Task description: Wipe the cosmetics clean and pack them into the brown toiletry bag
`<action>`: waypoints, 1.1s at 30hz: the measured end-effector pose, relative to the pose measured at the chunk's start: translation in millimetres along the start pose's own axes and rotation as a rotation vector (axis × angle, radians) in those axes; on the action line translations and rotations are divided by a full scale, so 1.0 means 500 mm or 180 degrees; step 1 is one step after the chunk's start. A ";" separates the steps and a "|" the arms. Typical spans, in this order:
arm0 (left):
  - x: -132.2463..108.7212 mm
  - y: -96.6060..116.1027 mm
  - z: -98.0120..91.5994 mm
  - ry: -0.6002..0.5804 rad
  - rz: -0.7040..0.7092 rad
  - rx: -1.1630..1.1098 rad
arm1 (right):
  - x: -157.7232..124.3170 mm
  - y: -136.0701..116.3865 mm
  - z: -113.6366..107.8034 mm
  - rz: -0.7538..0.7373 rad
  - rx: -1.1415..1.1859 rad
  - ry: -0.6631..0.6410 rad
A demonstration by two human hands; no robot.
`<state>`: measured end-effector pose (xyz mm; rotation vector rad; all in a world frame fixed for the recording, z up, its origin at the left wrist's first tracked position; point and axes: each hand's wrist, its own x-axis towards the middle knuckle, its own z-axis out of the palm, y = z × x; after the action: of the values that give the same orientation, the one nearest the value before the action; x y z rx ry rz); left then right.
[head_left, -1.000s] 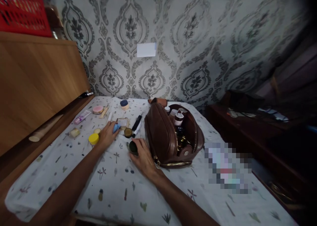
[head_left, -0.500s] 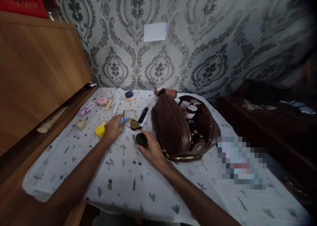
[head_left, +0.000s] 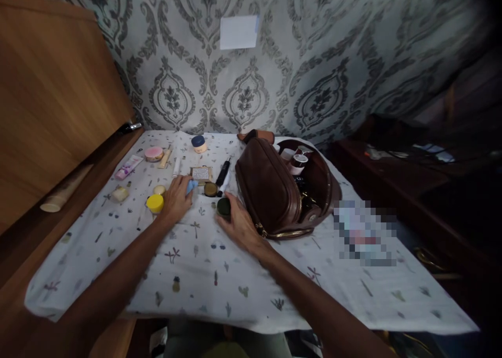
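My left hand [head_left: 178,198] rests low over the cloth, fingers closed on a small light-blue object [head_left: 192,185] whose kind I cannot make out. Beside its knuckles is a yellow-lidded round pot [head_left: 155,203]. My right hand [head_left: 240,222] grips a dark green round jar [head_left: 223,206] between thumb and fingers, just left of a brown leather toiletry bag [head_left: 269,177]. Between and beyond the hands lie a small gold-brown round container [head_left: 210,189], a glittery rectangular palette [head_left: 201,174] and a black tube [head_left: 223,172]. The bag gapes on its right side, with jars [head_left: 298,164] inside.
A blue-lidded jar [head_left: 198,144], a pink round compact [head_left: 153,154] and a purple-white tube [head_left: 128,167] stand or lie farther back on the patterned cloth [head_left: 196,295]. A wooden cabinet [head_left: 58,86] borders the left, the papered wall the back. A blurred patch [head_left: 364,232] hides something right of the bag.
The view has tipped downward and shifted slightly, so the table's front edge shows more. Both hands keep their holds, with little visible movement relative to the things around them.
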<state>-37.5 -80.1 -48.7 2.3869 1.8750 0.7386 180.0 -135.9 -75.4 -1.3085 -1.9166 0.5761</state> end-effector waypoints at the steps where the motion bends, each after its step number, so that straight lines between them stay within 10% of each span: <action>1: 0.000 -0.002 0.001 -0.0006 0.0064 -0.0120 | 0.002 0.001 0.002 -0.0010 -0.0041 0.0015; 27: -0.025 -0.007 0.003 -0.0465 0.1073 -0.0469 | 0.026 0.017 0.022 0.0066 -0.0147 0.0306; 33: 0.013 0.012 0.000 -0.0173 0.0644 -0.0631 | -0.006 -0.013 0.014 -0.0295 -0.0434 0.0596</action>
<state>-31.0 -75.9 -44.8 2.4639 1.4789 0.8196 171.5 -141.1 -76.1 -1.3014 -1.8755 0.2701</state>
